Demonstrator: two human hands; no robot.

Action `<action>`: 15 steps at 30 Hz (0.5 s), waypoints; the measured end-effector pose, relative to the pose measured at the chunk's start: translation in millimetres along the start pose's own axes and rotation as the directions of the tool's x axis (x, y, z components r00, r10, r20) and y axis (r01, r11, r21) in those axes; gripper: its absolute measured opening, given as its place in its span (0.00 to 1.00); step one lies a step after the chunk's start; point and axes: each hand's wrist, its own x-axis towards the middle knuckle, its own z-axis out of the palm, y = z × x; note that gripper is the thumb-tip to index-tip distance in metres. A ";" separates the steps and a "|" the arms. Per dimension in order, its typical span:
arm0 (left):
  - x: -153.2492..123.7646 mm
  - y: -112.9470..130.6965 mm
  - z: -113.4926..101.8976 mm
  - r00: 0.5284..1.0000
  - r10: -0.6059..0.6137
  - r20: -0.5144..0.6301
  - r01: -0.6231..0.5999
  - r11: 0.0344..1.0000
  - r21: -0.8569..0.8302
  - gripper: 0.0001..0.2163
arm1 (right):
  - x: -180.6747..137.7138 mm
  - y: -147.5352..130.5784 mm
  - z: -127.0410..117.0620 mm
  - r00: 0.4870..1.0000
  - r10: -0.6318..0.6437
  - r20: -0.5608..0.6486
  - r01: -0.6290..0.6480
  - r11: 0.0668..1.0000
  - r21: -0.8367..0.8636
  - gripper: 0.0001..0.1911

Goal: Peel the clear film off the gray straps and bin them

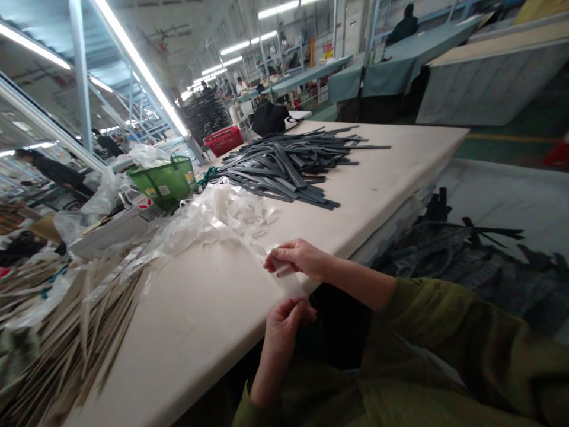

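Note:
A short, whitish translucent strip is stretched between my two hands at the table's near edge. My left hand, lower in view, pinches its near end between thumb and fingers. Higher up, my right hand is closed on the far end, thumb against the forefinger. Just beyond my right hand a heap of similar clear, crumpled strips lies on the pale table. Farther back, a big pile of dark grey flat strips spreads across the tabletop.
Brown strips lie bundled at the left. A green bag, a red basket and a black bag stand toward the back. At the right, a bin holds dark pieces. Several people are in the background.

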 end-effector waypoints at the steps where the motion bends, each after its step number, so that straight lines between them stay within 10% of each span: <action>1: 1.7 -3.6 0.4 1.000 -0.011 0.000 0.011 1.000 0.010 0.21 | -0.6 0.8 3.3 1.000 -0.011 0.025 0.012 0.999 -0.049 0.23; 6: 5.5 -19.4 -2.3 0.996 -0.079 0.032 0.079 0.997 -0.002 0.22 | 4.6 -2.1 -8.9 0.996 -0.064 0.056 0.081 0.901 -0.425 0.20; 15: -16.6 -44.4 -4.9 0.960 -0.258 -0.111 0.244 0.962 -0.122 0.20 | 61.2 -20.8 -138.5 0.838 -0.322 -0.440 -0.292 0.417 -0.861 0.21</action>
